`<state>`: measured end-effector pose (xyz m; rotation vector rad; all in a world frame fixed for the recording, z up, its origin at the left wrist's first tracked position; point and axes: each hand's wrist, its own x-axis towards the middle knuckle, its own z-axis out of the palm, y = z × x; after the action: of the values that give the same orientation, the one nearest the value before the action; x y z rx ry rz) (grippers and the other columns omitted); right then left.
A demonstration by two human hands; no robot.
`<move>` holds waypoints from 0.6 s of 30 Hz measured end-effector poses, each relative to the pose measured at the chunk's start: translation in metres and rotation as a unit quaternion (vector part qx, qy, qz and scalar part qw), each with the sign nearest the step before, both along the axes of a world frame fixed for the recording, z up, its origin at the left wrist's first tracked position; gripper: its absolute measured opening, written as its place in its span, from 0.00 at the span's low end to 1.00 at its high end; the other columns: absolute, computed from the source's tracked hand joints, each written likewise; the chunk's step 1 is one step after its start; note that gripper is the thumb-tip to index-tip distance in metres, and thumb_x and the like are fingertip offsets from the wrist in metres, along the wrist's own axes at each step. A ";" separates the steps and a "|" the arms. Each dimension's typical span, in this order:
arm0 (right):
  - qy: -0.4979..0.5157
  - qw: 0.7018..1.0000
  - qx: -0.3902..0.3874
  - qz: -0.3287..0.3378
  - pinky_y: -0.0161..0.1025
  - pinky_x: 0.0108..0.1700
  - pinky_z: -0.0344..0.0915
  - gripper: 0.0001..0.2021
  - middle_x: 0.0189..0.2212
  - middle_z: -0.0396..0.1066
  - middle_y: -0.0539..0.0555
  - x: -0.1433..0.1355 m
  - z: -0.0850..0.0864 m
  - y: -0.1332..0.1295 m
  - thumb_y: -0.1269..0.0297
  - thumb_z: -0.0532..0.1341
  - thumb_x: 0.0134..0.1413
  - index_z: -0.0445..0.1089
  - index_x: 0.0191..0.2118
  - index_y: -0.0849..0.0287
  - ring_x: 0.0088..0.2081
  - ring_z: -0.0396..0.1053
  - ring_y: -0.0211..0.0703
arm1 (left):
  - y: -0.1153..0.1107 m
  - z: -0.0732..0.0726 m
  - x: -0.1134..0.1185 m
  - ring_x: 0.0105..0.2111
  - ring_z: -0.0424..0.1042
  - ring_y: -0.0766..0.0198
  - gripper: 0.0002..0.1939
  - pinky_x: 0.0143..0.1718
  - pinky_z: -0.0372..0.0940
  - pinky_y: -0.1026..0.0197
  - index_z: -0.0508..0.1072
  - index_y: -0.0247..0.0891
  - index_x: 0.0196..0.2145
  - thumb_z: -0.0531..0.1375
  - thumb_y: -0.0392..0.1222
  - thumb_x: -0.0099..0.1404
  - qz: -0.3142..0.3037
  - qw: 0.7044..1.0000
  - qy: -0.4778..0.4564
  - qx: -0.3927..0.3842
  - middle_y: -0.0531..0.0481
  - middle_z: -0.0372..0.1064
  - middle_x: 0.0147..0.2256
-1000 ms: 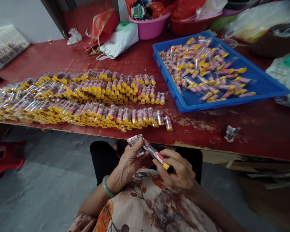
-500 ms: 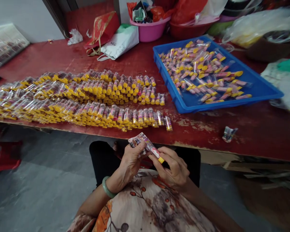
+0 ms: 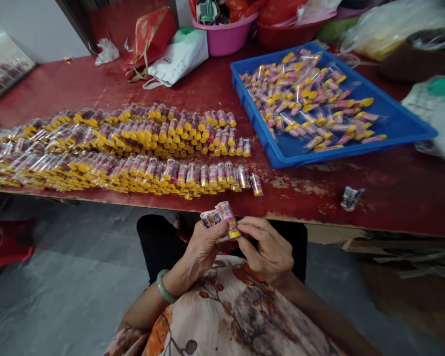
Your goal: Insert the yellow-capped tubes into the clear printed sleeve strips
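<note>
My left hand (image 3: 203,244) is closed on a small stack of printed paper slips (image 3: 210,217), its thumb pressed on top. A clear tube (image 3: 228,217) with a yellow end stands out beside that thumb, and its side now shows a printed picture and pink lettering. My right hand (image 3: 267,247) has its thumb and fingertips pinched at the tube's yellow end. Both hands are over my lap, just below the table edge. Beyond them, rows of similar tubes (image 3: 148,170) lie piled with their yellow ends facing me. One single tube (image 3: 256,185) lies at the right end.
A blue tray (image 3: 278,157) holding many loose tubes stands on the red table (image 3: 311,198). A small printed bundle (image 3: 351,198) lies near the front edge. Bags (image 3: 181,57) and a pink basin (image 3: 226,39) are at the back; a red stool (image 3: 11,242) stands left.
The tube has turned from slanting toward my right hand to nearly upright, and its printed side now faces up. My right fingers have shifted to the side of its yellow end.
</note>
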<state>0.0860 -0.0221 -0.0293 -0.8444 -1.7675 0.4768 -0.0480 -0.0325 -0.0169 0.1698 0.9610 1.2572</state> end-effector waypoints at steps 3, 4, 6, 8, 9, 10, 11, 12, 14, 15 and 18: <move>0.015 1.000 0.012 -0.012 0.40 0.38 0.73 0.16 0.38 0.73 0.55 -0.003 0.001 -0.001 0.79 0.60 0.50 0.71 0.44 0.56 0.38 0.73 0.42 | -0.001 0.002 0.001 0.25 0.69 0.67 0.17 0.30 0.65 0.64 0.75 0.34 0.29 0.74 0.42 0.43 -0.002 1.000 0.005 0.005 0.52 0.72 0.27; 0.018 1.000 0.016 -0.016 0.39 0.38 0.73 0.16 0.38 0.73 0.55 -0.003 0.001 -0.001 0.80 0.61 0.49 0.71 0.43 0.57 0.37 0.73 0.42 | -0.002 0.002 0.001 0.25 0.69 0.67 0.17 0.31 0.65 0.64 0.74 0.34 0.29 0.74 0.42 0.43 0.000 1.000 0.005 0.008 0.52 0.72 0.27; 0.020 0.999 0.025 -0.022 0.39 0.37 0.73 0.17 0.38 0.73 0.55 -0.003 0.001 -0.002 0.80 0.61 0.48 0.72 0.43 0.57 0.37 0.73 0.42 | -0.002 0.003 0.001 0.25 0.69 0.68 0.17 0.30 0.65 0.64 0.74 0.34 0.29 0.74 0.41 0.42 0.002 1.000 0.004 0.011 0.52 0.72 0.27; 0.021 0.999 0.031 -0.029 0.39 0.36 0.73 0.17 0.38 0.73 0.55 -0.004 0.000 -0.004 0.81 0.61 0.48 0.72 0.44 0.57 0.37 0.73 0.42 | -0.002 0.004 0.002 0.25 0.69 0.68 0.17 0.29 0.65 0.64 0.74 0.34 0.29 0.74 0.41 0.42 0.002 1.000 0.005 0.010 0.52 0.72 0.26; 0.019 0.999 0.034 -0.032 0.39 0.36 0.73 0.18 0.37 0.74 0.55 -0.004 0.000 -0.004 0.81 0.61 0.48 0.72 0.44 0.56 0.38 0.74 0.43 | -0.003 0.004 0.002 0.25 0.69 0.68 0.17 0.30 0.65 0.64 0.74 0.34 0.29 0.74 0.41 0.42 0.004 1.000 0.005 0.009 0.52 0.72 0.26; 0.018 0.999 0.038 -0.035 0.39 0.36 0.73 0.18 0.37 0.74 0.54 -0.005 -0.001 -0.005 0.81 0.61 0.49 0.72 0.45 0.55 0.38 0.74 0.43 | -0.003 0.004 0.003 0.25 0.69 0.68 0.18 0.30 0.65 0.64 0.75 0.33 0.29 0.74 0.41 0.41 0.008 1.000 0.006 0.008 0.52 0.72 0.27; 0.016 0.998 0.039 -0.037 0.39 0.35 0.73 0.18 0.36 0.74 0.54 -0.005 -0.001 -0.006 0.80 0.61 0.49 0.72 0.45 0.55 0.38 0.74 0.43 | -0.003 0.004 0.003 0.25 0.69 0.68 0.18 0.31 0.65 0.64 0.75 0.33 0.28 0.74 0.41 0.41 0.011 1.000 0.008 0.007 0.52 0.72 0.27; 0.015 0.998 0.041 -0.040 0.39 0.35 0.73 0.19 0.35 0.75 0.53 -0.005 -0.001 -0.006 0.80 0.61 0.49 0.72 0.45 0.55 0.38 0.74 0.44 | -0.003 0.003 0.003 0.25 0.69 0.68 0.17 0.31 0.65 0.64 0.75 0.33 0.28 0.74 0.41 0.41 0.013 1.000 0.012 0.005 0.52 0.72 0.27; 0.014 0.998 0.048 -0.049 0.39 0.34 0.73 0.19 0.35 0.75 0.53 -0.006 -0.001 -0.007 0.80 0.62 0.49 0.71 0.46 0.54 0.38 0.75 0.44 | -0.004 0.003 0.004 0.25 0.69 0.68 0.16 0.31 0.65 0.64 0.75 0.33 0.28 0.74 0.41 0.42 0.015 1.000 0.018 0.001 0.52 0.72 0.27; 0.012 0.997 0.051 -0.054 0.39 0.34 0.73 0.19 0.34 0.75 0.53 -0.005 -0.002 -0.008 0.80 0.62 0.49 0.71 0.46 0.54 0.38 0.75 0.44 | -0.004 0.002 0.004 0.25 0.69 0.69 0.16 0.31 0.65 0.65 0.75 0.33 0.28 0.74 0.41 0.42 0.013 1.000 0.018 0.000 0.52 0.72 0.27; -0.008 0.996 0.068 -0.065 0.40 0.34 0.74 0.19 0.34 0.76 0.52 -0.005 -0.004 -0.007 0.79 0.62 0.49 0.71 0.46 0.53 0.37 0.76 0.45 | -0.005 0.002 0.005 0.25 0.69 0.68 0.17 0.31 0.66 0.64 0.76 0.33 0.29 0.74 0.41 0.42 0.007 1.000 0.006 0.002 0.51 0.73 0.27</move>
<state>0.0812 -0.0294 -0.0334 -0.8625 -1.7263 0.2624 -0.0434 -0.0378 -0.0151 0.1748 0.9715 1.2723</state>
